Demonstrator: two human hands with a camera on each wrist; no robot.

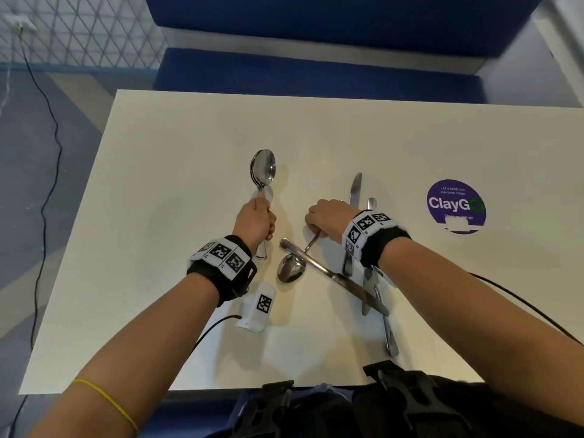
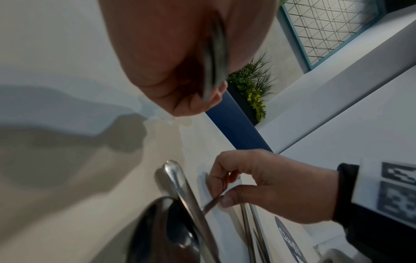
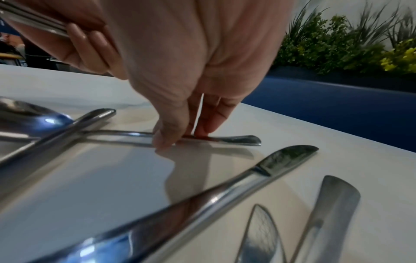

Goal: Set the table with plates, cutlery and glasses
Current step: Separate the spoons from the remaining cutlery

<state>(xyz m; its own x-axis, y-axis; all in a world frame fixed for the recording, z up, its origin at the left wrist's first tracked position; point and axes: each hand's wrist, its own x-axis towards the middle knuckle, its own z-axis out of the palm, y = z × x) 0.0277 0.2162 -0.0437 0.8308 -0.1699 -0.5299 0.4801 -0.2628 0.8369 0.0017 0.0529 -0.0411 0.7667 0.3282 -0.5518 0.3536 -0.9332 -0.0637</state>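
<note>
While the left hand (image 1: pixel 254 220) grips a stacked bundle of shiny steel spoons (image 1: pixel 263 168) upright above the cream rectangular worktop (image 1: pixel 177 191), the right hand (image 1: pixel 328 219) pinches the handle of a steel spoon lying bowl-down (image 1: pixel 291 267), crossed by a steel table knife (image 1: pixel 335 276). Far right, a round purple sticker (image 1: pixel 455 206) reads "ClayGo" and "Let's keep our pantries clean".

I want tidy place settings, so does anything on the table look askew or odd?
Yes. The cutlery lies in a loose heap: a knife slants across the spoon whose handle the right hand pinches, pinning it. The left hand grips stacked spoons. No plates or glasses show.
</note>
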